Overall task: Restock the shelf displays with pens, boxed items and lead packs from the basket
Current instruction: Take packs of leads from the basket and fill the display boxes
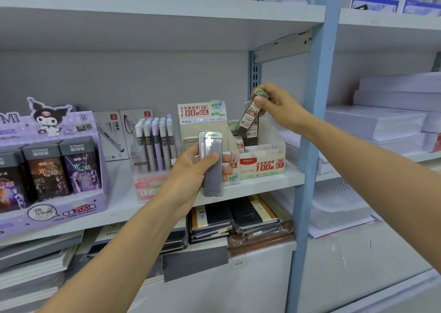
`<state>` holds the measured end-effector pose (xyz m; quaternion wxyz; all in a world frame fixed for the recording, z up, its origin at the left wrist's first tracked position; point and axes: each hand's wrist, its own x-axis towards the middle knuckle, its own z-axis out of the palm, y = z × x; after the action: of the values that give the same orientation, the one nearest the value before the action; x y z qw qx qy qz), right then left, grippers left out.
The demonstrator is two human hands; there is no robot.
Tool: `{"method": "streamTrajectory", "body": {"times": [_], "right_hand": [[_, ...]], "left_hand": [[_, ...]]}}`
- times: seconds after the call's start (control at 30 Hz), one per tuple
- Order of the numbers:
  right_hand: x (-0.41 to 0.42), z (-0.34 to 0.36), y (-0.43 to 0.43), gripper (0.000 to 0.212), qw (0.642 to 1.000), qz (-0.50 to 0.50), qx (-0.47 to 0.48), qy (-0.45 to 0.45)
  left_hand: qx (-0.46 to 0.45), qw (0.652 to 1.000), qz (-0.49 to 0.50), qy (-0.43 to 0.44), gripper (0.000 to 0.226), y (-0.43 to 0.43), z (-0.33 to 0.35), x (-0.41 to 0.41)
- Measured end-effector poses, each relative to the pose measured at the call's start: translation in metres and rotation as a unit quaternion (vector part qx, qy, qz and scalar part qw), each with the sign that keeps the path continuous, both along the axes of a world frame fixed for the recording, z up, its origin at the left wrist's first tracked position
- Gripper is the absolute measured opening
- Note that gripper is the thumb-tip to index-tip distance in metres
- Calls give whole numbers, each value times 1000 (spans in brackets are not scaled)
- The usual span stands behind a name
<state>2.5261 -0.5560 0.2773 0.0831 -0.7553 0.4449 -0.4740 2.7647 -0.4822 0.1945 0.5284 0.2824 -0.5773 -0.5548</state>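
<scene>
Just below right hand [279, 105], pinched lead pack [249, 119]

Bright, even, cool-white indoor light fills the scene and seems to fall from above. The underside of the upper shelf [143, 33] lies in soft grey shadow. A white streak of glare runs down the clear lead pack [212, 179] at centre. Straight shelf lines bow toward the frame edges from the wide-angle lens. The upper right corner is smeared and blurred; the centre is fairly sharp.

Pen display [155, 150] left of lead-pack box [262, 166]
</scene>
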Motion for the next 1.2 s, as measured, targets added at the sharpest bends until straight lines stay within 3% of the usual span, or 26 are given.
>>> {"method": "streamTrajectory", "body": {"times": [0.33, 0.47, 0.57, 0.67, 0.87, 1.03, 1.1, 1.2], "right_hand": [[-6, -19, -3, 11, 997, 13, 45, -63], [-13, 2, 8, 10, 993, -23, -51, -100], [-18, 11, 14, 13, 983, -103, -139, -54], [-16, 3, 14, 17, 978, -137, -159, -17], [-8, -15, 6, 18, 980, -179, -69, 59], [-3, -29, -3, 25, 975, -175, 67, 121], [1, -31, -1, 33, 974, -192, 63, 97], [7, -27, 11, 32, 972, -228, -35, 49]], "left_hand": [[-7, 1000, 0, -12, 23, 1, 1, 2], [-5, 1000, -2, -9, 25, 0, 1, 1], [-4, 1000, -3, -9, 27, -1, 0, -1], [-5, 1000, -4, -8, 28, 0, -1, -2], [0, 1000, -7, -12, 27, 2, -2, -1], [3, 1000, -9, -9, 25, 3, -4, 5], [8, 1000, -8, -6, 26, 4, -5, 7], [8, 1000, -6, -10, 26, 6, -5, 8]]}}
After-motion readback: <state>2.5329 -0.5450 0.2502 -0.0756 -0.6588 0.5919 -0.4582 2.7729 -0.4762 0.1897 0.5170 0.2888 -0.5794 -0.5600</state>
